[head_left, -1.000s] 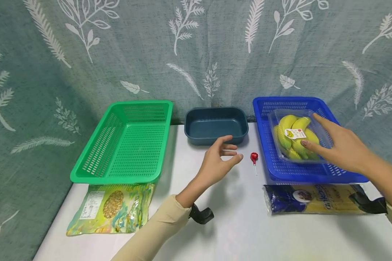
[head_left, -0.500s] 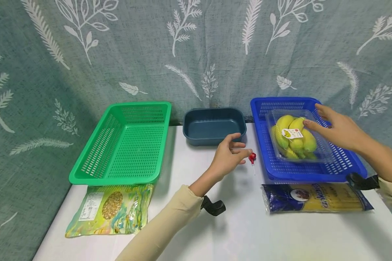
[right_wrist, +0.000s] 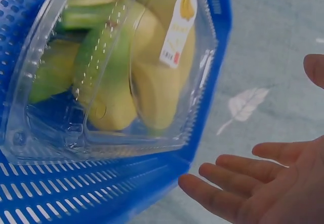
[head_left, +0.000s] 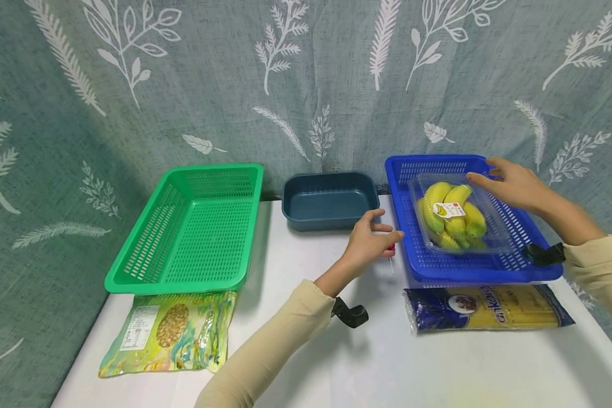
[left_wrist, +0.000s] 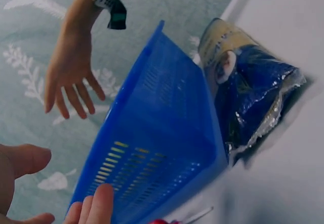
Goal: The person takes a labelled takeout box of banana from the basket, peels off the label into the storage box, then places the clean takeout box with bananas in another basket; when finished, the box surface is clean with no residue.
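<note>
A clear plastic box of bananas (head_left: 454,218) lies in the blue basket (head_left: 489,276). My right hand (head_left: 515,182) is over that basket's back right side, fingers spread and holding nothing. In the right wrist view the fingers are apart from the banana box (right_wrist: 106,82). My left hand (head_left: 368,241) hovers left of the blue basket, thumb and fingers parted. Right by its fingers is a red lollipop (head_left: 391,248), partly covered by the hand in the head view. In the left wrist view the lollipop (left_wrist: 164,222) shows at the bottom edge, beyond the fingertips.
A dark blue tub (head_left: 331,221) stands at the back, beside the green basket (head_left: 109,277). In front of the green basket lies a green bag with a grain picture (head_left: 168,334). A pasta packet (head_left: 489,309) lies before the blue basket. A patterned curtain (head_left: 183,73) hangs behind.
My right hand has let go of the banana box and moved up and back from it. My left hand has moved right, to the lollipop. The view has shifted slightly.
</note>
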`<state>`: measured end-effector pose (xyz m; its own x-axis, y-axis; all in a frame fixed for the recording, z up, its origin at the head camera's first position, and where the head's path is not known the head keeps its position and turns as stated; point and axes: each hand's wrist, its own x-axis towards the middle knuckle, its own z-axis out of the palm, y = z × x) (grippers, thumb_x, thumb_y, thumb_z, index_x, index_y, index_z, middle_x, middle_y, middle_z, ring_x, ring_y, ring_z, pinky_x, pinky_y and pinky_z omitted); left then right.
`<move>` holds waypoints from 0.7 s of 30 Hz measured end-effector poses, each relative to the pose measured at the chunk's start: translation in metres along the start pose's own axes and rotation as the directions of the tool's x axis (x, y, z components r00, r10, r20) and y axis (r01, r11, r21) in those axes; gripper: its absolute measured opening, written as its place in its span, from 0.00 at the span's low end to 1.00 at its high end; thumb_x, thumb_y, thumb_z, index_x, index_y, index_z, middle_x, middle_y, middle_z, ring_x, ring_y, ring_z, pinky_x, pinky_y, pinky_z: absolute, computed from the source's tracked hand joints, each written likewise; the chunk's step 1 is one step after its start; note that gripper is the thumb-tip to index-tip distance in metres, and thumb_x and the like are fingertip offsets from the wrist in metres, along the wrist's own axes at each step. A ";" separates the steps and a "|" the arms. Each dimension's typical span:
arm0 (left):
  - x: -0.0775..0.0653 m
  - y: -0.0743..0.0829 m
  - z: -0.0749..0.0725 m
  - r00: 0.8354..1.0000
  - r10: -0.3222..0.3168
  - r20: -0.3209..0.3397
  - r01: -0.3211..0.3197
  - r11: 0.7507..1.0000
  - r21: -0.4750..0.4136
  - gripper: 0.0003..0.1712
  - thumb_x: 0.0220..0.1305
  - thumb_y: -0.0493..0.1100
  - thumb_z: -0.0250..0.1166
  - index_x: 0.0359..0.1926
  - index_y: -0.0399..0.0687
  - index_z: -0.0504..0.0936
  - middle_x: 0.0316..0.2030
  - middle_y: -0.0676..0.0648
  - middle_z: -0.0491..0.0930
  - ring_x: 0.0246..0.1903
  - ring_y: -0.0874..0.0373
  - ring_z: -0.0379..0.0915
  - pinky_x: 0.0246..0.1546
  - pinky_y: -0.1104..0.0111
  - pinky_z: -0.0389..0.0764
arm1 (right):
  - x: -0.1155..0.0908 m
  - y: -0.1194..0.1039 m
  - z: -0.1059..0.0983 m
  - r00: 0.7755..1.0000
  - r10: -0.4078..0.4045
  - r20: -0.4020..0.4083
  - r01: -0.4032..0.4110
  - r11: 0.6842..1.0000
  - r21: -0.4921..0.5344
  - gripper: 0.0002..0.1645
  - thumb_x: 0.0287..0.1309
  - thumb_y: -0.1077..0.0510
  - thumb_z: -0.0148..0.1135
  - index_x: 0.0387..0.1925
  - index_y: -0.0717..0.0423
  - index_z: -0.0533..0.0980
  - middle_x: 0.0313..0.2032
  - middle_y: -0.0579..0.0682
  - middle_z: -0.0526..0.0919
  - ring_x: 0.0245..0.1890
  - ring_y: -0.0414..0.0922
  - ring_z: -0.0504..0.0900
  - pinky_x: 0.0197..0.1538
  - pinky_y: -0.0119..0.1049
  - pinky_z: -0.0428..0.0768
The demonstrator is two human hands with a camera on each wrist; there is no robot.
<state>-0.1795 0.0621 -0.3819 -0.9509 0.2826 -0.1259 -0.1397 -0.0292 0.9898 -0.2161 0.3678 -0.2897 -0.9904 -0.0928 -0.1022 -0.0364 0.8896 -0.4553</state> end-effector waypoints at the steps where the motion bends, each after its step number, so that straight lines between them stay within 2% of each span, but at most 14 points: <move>1: 0.002 -0.001 0.002 1.000 -0.003 -0.007 0.003 1.000 0.001 0.40 0.58 0.35 0.74 0.70 0.48 0.68 0.48 0.42 0.81 0.35 0.49 0.84 0.36 0.56 0.86 | 0.003 0.002 0.000 1.000 0.008 0.007 -0.008 1.000 0.002 0.58 0.70 0.30 0.43 0.74 0.74 0.40 0.66 0.83 0.56 0.65 0.76 0.57 0.60 0.73 0.60; 5: 0.008 -0.003 0.008 1.000 0.005 -0.030 -0.005 1.000 0.018 0.39 0.58 0.34 0.74 0.69 0.48 0.69 0.47 0.41 0.81 0.39 0.43 0.84 0.32 0.59 0.86 | 0.014 0.010 0.002 0.999 0.034 0.031 -0.034 0.999 0.002 0.61 0.69 0.28 0.41 0.73 0.77 0.40 0.65 0.84 0.55 0.63 0.77 0.58 0.59 0.73 0.61; 9: 0.013 -0.005 0.014 0.999 -0.014 -0.052 0.015 1.000 0.018 0.41 0.57 0.34 0.74 0.70 0.48 0.67 0.43 0.46 0.81 0.38 0.44 0.84 0.31 0.61 0.86 | 0.022 0.017 0.004 0.997 0.053 0.053 -0.052 0.999 -0.009 0.62 0.69 0.28 0.40 0.72 0.80 0.40 0.66 0.84 0.52 0.62 0.79 0.56 0.59 0.73 0.60; 13: 0.015 -0.008 0.018 0.997 -0.042 -0.067 0.042 0.999 -0.003 0.42 0.56 0.33 0.75 0.70 0.48 0.66 0.41 0.47 0.81 0.34 0.50 0.84 0.31 0.62 0.86 | 0.028 0.023 0.008 0.994 0.073 0.077 -0.072 0.997 -0.008 0.62 0.70 0.28 0.40 0.70 0.83 0.39 0.65 0.86 0.50 0.53 0.75 0.70 0.55 0.69 0.68; 16: 0.016 -0.009 0.021 0.996 -0.046 -0.074 0.045 0.999 -0.014 0.43 0.55 0.31 0.75 0.70 0.46 0.66 0.40 0.46 0.80 0.32 0.52 0.83 0.31 0.60 0.86 | 0.031 0.026 0.012 0.992 0.090 0.085 -0.090 0.996 -0.002 0.62 0.70 0.29 0.40 0.70 0.84 0.39 0.64 0.87 0.51 0.41 0.70 0.78 0.47 0.62 0.76; 21: 0.017 -0.011 0.025 0.996 -0.046 -0.080 0.046 0.999 -0.011 0.44 0.53 0.28 0.75 0.69 0.41 0.67 0.39 0.43 0.79 0.31 0.52 0.82 0.34 0.55 0.86 | 0.035 0.033 0.016 0.987 0.107 0.117 -0.115 0.992 0.058 0.60 0.71 0.33 0.44 0.68 0.87 0.41 0.63 0.88 0.50 0.50 0.74 0.74 0.40 0.54 0.84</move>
<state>-0.1869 0.0913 -0.3936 -0.9624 0.2064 -0.1765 -0.1859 -0.0265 0.9822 -0.2500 0.3863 -0.3223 -0.9661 -0.0488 -0.2535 0.0850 0.8671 -0.4908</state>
